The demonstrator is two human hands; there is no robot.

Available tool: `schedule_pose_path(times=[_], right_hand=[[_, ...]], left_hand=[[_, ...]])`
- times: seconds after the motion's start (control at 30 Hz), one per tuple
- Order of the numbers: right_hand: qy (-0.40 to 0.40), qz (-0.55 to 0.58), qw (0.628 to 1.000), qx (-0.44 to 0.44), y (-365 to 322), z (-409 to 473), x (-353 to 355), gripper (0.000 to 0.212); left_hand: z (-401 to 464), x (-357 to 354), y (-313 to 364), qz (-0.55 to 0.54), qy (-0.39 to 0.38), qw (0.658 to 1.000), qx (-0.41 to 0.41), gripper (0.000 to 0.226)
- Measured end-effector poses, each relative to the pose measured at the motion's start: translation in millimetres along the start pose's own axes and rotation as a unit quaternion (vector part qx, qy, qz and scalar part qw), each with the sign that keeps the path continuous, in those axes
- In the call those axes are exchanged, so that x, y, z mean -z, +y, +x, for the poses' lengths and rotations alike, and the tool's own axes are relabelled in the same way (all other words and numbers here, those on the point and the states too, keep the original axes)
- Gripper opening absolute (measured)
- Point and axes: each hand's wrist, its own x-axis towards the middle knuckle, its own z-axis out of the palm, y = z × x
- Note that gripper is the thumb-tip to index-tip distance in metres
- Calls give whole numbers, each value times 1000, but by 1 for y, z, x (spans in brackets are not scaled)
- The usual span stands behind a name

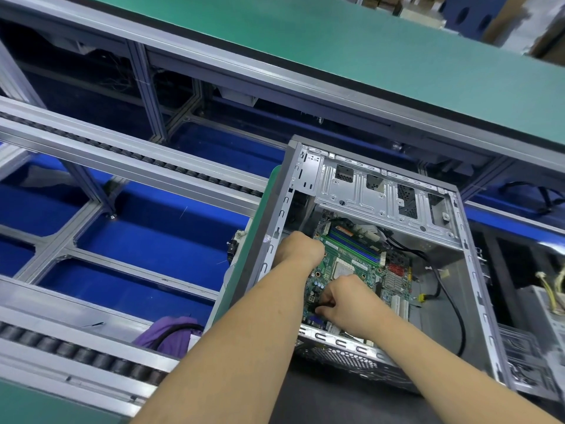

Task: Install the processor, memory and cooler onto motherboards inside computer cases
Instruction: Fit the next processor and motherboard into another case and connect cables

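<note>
An open grey computer case (pixel 477 301) lies in front of me with a green motherboard (pixel 333 258) on its floor. Blue and green memory slots (pixel 357 244) run along the board's far side, and the square processor socket (pixel 344 267) shows between my hands. My left hand (pixel 301 249) is closed into a fist over the board's left edge, by the case wall; what it holds is hidden. My right hand (pixel 345 296) pinches a small black part (pixel 315 307) low on the board's near left side.
A black cable (pixel 455 310) loops across the case's bare metal floor on the right. The drive cage (pixel 382 191) spans the far end. Roller conveyor rails (pixel 76 347) and blue floor lie left. A purple cloth (pixel 171 330) sits beside the case. A green bench (pixel 305 41) runs behind.
</note>
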Motion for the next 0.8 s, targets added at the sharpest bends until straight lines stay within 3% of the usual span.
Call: schedule_pose_path(times=[0.8], right_hand=[[-17,-66,998,-11,-8,0,2,20]], left_hand=[[-2,0,0,1,2,1000,-1,14]])
